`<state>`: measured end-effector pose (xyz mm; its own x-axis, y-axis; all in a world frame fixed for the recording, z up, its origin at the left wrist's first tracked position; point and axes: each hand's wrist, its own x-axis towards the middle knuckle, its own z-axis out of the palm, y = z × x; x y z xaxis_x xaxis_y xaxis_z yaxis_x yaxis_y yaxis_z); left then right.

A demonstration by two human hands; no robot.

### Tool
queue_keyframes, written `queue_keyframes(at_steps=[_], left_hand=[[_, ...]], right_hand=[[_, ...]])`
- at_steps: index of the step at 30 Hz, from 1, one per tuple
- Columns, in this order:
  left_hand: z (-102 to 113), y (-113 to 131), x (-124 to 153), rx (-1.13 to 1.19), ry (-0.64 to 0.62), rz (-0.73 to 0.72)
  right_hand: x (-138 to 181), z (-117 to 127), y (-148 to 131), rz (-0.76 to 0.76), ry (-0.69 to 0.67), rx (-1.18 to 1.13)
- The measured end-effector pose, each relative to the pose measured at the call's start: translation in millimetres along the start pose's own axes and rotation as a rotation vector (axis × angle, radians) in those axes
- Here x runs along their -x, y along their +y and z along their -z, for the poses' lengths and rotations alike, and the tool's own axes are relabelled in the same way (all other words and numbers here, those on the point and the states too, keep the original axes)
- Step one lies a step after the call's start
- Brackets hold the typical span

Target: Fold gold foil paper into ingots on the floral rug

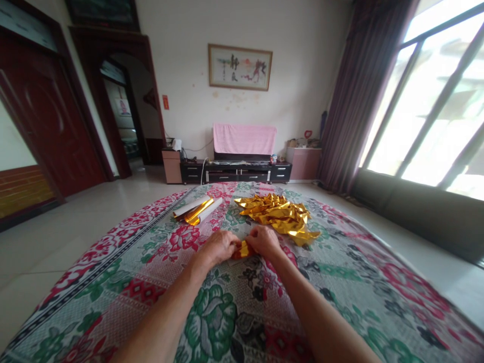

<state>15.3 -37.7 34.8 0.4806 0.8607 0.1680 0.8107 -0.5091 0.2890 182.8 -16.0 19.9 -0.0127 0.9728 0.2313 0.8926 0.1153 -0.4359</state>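
Note:
Between my two hands is a small piece of gold foil paper (244, 250), just above or on the patterned tablecloth (212, 322). My left hand (223, 246) pinches its left end, fingers closed. On the right end, my right hand (263, 240) grips with bent fingers pressed together. The fingertips partly cover the piece, so its exact folds cannot be made out. Beyond my right hand lies a heap of shiny folded gold foil pieces (278, 214). Farther off to the left rests a loosely curled stack of gold foil sheets (198, 210) with pale backs.
The round table's far edge faces a low black cabinet (234, 171), with a pink cloth (245, 138) draped over something on it. A purple curtain (348, 101) hangs by the window at right. Dark red doors (49, 111) stand at left beyond the tiled floor.

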Motion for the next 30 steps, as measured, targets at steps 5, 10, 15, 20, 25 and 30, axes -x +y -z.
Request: queue_keyframes(at_steps=[5, 10, 15, 20, 25, 30], left_hand=[[2.1, 1.0, 0.0, 0.004, -0.044, 0.046], [2.3, 1.1, -0.3, -0.004, -0.050, 0.061], [1.4, 1.1, -0.4, -0.002, -0.050, 0.075], [1.4, 1.3, 0.0, 0.012, -0.050, 0.065], [1.1, -0.3, -0.1, 0.024, -0.036, 0.045], [-2.0, -1.5, 0.3, -0.016, -0.041, 0.044]], right_hand=[[-14.8, 8.0, -2.3, -0.090, -0.141, 0.030], [-23.7, 10.6, 2.7, -0.103, -0.179, 0.011], [-25.0, 8.0, 7.9, -0.124, -0.131, -0.019], [-25.0, 4.5, 11.8, -0.137, -0.086, -0.062], [-25.1, 6.0, 15.2, -0.125, -0.044, -0.089], [-17.0, 6.6, 19.7, -0.079, 0.050, -0.106]])
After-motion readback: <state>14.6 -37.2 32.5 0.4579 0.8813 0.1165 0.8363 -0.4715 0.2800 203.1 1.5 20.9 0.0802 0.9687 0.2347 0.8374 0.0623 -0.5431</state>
